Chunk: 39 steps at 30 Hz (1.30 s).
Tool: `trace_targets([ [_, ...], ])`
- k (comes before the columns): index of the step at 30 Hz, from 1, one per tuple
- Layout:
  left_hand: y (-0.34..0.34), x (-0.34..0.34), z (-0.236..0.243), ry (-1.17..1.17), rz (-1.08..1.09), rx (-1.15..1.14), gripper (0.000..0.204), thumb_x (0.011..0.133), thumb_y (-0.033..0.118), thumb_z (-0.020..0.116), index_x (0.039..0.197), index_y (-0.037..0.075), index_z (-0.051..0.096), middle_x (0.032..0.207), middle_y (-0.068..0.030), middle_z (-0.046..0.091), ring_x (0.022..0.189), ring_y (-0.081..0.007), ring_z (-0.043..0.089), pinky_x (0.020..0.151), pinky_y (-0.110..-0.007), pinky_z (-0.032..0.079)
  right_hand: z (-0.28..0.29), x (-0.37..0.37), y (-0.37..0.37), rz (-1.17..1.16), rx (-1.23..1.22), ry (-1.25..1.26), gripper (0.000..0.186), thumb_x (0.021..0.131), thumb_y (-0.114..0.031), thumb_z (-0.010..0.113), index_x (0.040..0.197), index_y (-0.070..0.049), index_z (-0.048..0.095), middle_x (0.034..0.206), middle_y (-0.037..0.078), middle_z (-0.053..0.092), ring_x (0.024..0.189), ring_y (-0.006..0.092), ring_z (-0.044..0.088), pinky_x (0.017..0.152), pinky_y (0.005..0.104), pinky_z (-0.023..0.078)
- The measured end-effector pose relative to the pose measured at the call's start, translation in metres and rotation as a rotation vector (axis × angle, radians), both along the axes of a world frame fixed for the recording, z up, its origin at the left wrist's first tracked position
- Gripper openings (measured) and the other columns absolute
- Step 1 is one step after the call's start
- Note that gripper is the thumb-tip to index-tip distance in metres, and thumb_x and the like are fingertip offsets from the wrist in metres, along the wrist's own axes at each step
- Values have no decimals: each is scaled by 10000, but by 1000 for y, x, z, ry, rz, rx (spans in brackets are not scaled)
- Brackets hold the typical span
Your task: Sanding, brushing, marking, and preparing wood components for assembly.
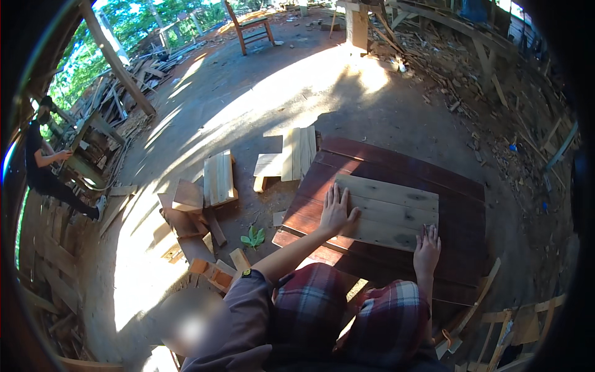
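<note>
1. Head view: we saw a pale, knotty plank panel (392, 214), its slats set edge to edge, lying flat on a reddish-brown board tabletop (396, 156) in front of our knees.
2. Its long axis ran left to right, the right end a little nearer to us than the left; the slats ran the same way.
3. Our left hand (335, 214) lay across the panel's left end, so most of the panel stretched to the right of those fingers. They pointed far, slightly apart, with the thumb spread rightward over the wood.
4. Our right hand (426, 248) was at the near right corner, so the panel's middle lay far and left of it. Its fingers also pointed far; we could not tell whether they were clamped on the edge or merely resting there.
5. Neither hand was the closer one: both met the panel, at opposite ends, the left set farther from us than the right.
6. Left of the tabletop, on the ground, we saw a slatted wooden piece (220, 178) and green leaves (253, 237), both well apart from our fingers.
</note>
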<state>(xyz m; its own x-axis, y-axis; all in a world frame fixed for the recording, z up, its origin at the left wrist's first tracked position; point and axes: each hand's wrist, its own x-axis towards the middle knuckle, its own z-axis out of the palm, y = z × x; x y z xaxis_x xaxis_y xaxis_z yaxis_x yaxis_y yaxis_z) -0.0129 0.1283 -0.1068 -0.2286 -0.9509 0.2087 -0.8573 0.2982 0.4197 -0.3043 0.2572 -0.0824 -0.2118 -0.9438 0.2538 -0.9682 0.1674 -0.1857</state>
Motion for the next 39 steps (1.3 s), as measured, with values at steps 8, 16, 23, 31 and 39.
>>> trace_targets([
  [8,-7,11,-5,-4,6,1,803,919,551,494,1487,17,303,1555,-311,165,1460,-456,120,1189,-507,119,17,15,15,33,132,-50,432,1026,-280,427,1416,-105,488,1474,164,440,1412,291,344,1165,460,238],
  [16,-7,12,-5,43,-1,-28,763,916,521,504,1467,18,347,1540,-313,210,1460,-439,145,1194,-489,130,13,16,26,17,109,-68,424,1029,-295,416,1393,-100,511,1474,156,443,1420,277,335,1185,483,176],
  [23,-5,12,-1,48,3,-20,744,904,482,551,1461,26,360,1553,-289,204,1460,-433,152,1184,-485,180,12,5,31,47,58,-199,415,1026,-272,435,1384,-78,514,1463,160,455,1413,297,347,1185,495,165],
  [31,-4,15,-1,27,-1,-17,759,898,483,574,1467,32,353,1561,-277,193,1463,-425,150,1174,-481,214,-1,-2,38,-6,-116,-271,426,1028,-248,440,1381,-15,497,1486,200,406,1406,336,342,1188,472,185],
  [39,-4,10,-3,-7,-20,-50,789,898,518,556,1476,31,329,1560,-291,172,1460,-442,139,1169,-493,218,6,-33,-20,6,-35,-436,428,1026,-236,438,1371,13,490,1424,264,440,1309,396,438,1081,446,375],
])
